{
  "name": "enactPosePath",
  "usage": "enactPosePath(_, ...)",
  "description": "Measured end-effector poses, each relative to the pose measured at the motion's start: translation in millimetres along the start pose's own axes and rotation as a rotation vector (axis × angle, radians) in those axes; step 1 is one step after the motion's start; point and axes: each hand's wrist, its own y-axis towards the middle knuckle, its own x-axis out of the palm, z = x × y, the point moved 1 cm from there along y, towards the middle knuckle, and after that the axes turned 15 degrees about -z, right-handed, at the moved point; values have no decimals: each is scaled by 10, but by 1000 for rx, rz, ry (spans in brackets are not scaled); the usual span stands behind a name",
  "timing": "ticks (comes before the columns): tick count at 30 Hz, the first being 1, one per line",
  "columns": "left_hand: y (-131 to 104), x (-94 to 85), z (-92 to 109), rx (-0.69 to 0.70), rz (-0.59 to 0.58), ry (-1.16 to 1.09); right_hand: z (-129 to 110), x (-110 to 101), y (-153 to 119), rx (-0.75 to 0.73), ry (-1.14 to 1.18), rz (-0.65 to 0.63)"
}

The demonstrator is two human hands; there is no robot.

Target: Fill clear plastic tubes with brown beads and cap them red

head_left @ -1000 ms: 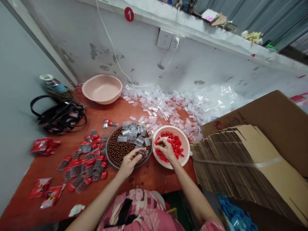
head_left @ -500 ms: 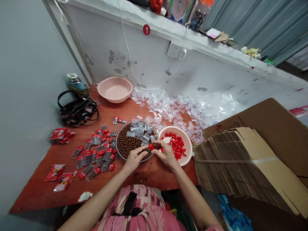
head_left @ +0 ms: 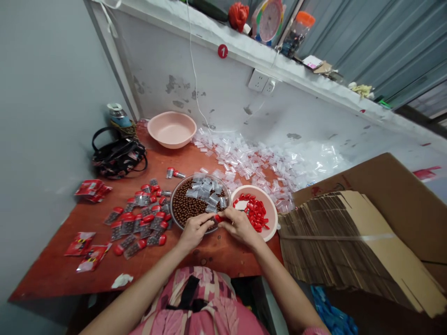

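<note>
My left hand (head_left: 193, 231) is closed around the body of a small clear container, mostly hidden by the fingers, at the near rim of a bowl (head_left: 172, 217) of round brown beads. My right hand (head_left: 240, 227) pinches the red cap (head_left: 218, 218) at that container's end. Several clear empty containers (head_left: 206, 190) lie on top of the beads. Right beside that bowl, a pale pink basin (head_left: 274, 209) holds loose red caps (head_left: 257, 215). To the left lies a heap of bead-filled containers with red caps (head_left: 141, 218).
Many clear empty containers (head_left: 240, 156) are piled along the wall. An empty pink basin (head_left: 172, 130) and a black handbag (head_left: 118, 156) stand at the back left. Red printed packets (head_left: 92, 258) lie at the left. Strapped flat cardboard (head_left: 324, 237) fills the right side.
My right hand's fingers have closed in over the red cap, hiding more of it. My left hand stays at the bowl's near rim. The camera view has shifted slightly.
</note>
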Motion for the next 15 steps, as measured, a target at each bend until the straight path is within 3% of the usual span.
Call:
enactPosePath(2, 6, -24, 35, 6, -5, 29, 7, 9, 8, -7, -19, -25)
enactPosePath(5, 27, -58, 43, -20, -35, -54, 57, 23, 34, 5, 131, 25)
enactPosePath(11, 86, -41, -20, -113, 117, -660, 216, 140, 69, 46, 994, 177)
enactPosePath(13, 103, -41, -18, -122, 137, -748, 258, 216, 70, 18, 1192, 201)
enactPosePath(15, 115, -61, -18, -130, 146, -696, 286, 277, 80, 0, 1279, 226)
